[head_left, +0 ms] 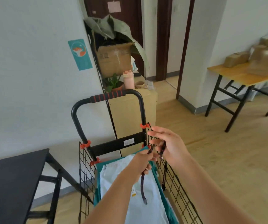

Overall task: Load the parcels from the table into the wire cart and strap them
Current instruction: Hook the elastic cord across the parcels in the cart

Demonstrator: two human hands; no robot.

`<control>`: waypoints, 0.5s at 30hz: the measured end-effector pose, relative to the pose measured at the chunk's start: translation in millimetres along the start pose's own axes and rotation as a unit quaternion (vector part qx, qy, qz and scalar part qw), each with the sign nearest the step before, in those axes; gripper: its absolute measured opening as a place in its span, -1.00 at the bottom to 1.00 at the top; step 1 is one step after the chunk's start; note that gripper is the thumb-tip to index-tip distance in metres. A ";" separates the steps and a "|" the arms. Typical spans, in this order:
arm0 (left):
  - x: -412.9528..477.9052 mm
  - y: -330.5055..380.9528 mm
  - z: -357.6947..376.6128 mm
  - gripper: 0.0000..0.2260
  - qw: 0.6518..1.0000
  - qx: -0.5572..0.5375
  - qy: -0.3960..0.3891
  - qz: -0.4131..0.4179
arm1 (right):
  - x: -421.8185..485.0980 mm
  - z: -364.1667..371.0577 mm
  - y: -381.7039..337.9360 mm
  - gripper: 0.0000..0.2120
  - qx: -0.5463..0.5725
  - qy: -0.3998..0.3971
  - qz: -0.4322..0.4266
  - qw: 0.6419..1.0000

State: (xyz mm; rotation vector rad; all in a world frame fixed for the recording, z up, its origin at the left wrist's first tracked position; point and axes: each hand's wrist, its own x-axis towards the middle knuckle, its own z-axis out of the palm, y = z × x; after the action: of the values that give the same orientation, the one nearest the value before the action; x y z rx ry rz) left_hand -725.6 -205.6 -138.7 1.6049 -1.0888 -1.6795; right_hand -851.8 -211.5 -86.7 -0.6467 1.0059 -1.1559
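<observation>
The left hand (140, 160) is clenched round a dark elastic cord (142, 186). Its fingers (146, 170) curl on it so that the free end hangs straight down below them and the hook tip dangles loose over the white parcel (118, 175). That looks like a hold for keeping the slack in check while the other end is dealt with. The right hand (167, 143) sits just beyond the left fingers and to their right. It carries another stretch of the same cord, looped across its lower fingers and apparently pinched there, while an upper finger (158, 129) points out straight. Those fingertips are close against the mesh wall of the wire cart (175, 180), near the orange clip on the handle post – probably hunting for a wire to hook or thread the cord onto. Beneath both sets of fingers the cart holds at least 2 flat parcels, the white one lying on a teal parcel (97, 188), so this reads as the strapping stage rather than loading. Well away to the right of the fingers, brown parcels (236, 59) are heaped on a wooden surface (236, 75) – whether they belong to this load I cannot tell. Nothing shows the cord anchored anywhere yet.
</observation>
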 end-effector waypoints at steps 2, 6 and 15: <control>1.4 0.8 -2.2 -0.79 0.998 -0.034 0.050 0.021 | -5.2 7.2 0.7 -0.78 0.006 0.009 -0.012 1.000; -4.4 0.7 -6.9 -0.81 0.993 -0.079 -0.087 0.013 | -14.0 16.4 -0.3 -0.72 -0.136 0.041 -0.093 0.986; -1.9 19.2 -10.4 -0.78 0.964 0.060 -0.260 0.002 | -8.4 -25.1 5.4 -0.71 -0.691 0.093 -0.173 0.695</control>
State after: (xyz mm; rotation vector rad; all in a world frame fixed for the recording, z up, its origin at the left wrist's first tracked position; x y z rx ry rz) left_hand -717.6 -215.5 -120.9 1.2506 -1.4653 -2.1334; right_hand -872.6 -200.0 -99.6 -2.0097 1.9611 -0.5533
